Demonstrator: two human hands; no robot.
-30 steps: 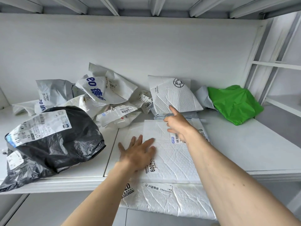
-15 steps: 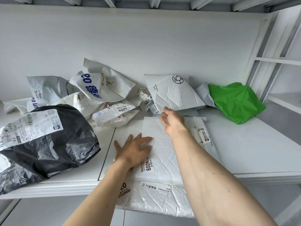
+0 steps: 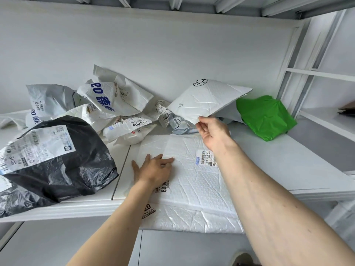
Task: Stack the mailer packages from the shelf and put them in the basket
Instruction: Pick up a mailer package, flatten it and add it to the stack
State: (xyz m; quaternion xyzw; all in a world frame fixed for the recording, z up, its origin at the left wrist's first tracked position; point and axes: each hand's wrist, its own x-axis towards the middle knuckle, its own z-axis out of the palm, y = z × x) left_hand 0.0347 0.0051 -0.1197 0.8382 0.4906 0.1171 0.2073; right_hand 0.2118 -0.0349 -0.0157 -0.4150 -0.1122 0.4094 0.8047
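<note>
My right hand [image 3: 212, 133] pinches the lower corner of a white padded mailer with a round logo [image 3: 207, 100] and holds it up, tilted, above the shelf. My left hand [image 3: 153, 169] rests flat on a stack of white bubble mailers [image 3: 192, 179] lying on the white shelf [image 3: 278, 166]; the stack overhangs the shelf's front edge. A green mailer [image 3: 265, 116] lies at the back right. The basket is not in view.
A big black bag with a white label [image 3: 53, 162] fills the shelf's left front. Several crumpled white and grey mailers [image 3: 111, 104] are heaped against the back wall. A side shelf unit [image 3: 326, 116] stands to the right. A shoe [image 3: 242, 258] shows below.
My right hand left the flat stack, took the logo mailer by its lower corner and lifted it off the pile. My left hand stayed on the stack.
</note>
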